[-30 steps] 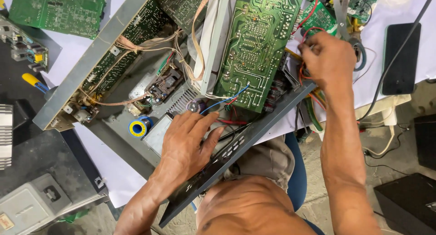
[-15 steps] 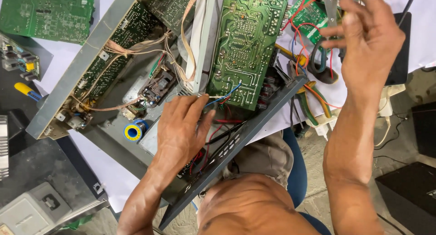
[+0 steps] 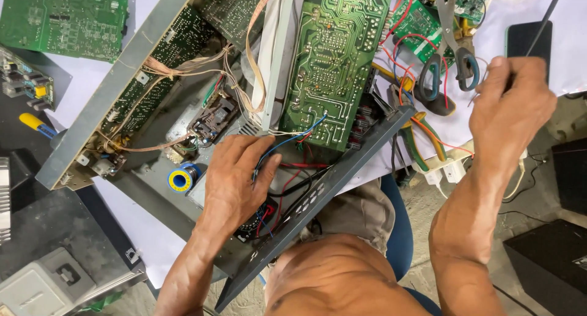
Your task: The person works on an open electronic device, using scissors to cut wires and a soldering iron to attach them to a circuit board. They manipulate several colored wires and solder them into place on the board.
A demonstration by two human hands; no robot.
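Cluttered bench (image 3: 153,242), wires (image 3: 287,146) under left hand (image 3: 235,181)

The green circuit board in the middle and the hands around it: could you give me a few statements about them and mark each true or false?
1. The left hand rests among the wires just below the large green circuit board. True.
2. The right hand is holding the scissors. False: the scissors lie on the white sheet, left of that hand; its fingers pinch a thin dark cable.
3. A small spool with a blue and yellow face lies left of the left hand. True.
4. The big green board sits face up, chips showing. False: its trace and solder side faces the camera.
5. A yellow-handled tool lies at the far left. True.
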